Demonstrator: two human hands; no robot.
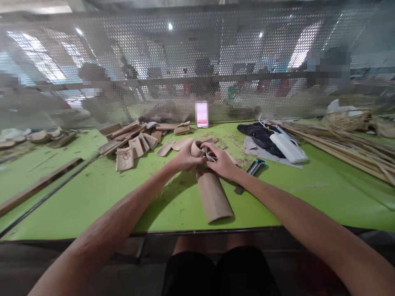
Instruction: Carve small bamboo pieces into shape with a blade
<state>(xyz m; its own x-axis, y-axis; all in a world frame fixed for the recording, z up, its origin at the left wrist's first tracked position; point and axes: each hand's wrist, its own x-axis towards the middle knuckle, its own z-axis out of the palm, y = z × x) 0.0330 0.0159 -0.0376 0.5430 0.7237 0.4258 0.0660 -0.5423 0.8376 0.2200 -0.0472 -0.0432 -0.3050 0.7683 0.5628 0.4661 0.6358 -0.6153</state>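
My left hand (185,157) is closed around a small curved bamboo piece (196,149), held up above the table. My right hand (222,161) pinches a thin folded greyish sheet that looks like sandpaper (210,154), right against that piece. Both hands meet, so their fingers hide part of each. Just below them a longer half-round bamboo length (213,198) lies with its rounded side up, its near end close to the table edge. Beside my right forearm rests a utility knife (255,167) with a teal end.
Curved bamboo pieces (125,158) are heaped at the left back. A lit phone (202,114) leans against the perforated metal screen (173,53). Black cloth (262,137), a white power bank (288,148) and long bamboo strips (336,148) lie right. A wooden bar (40,185) lies left.
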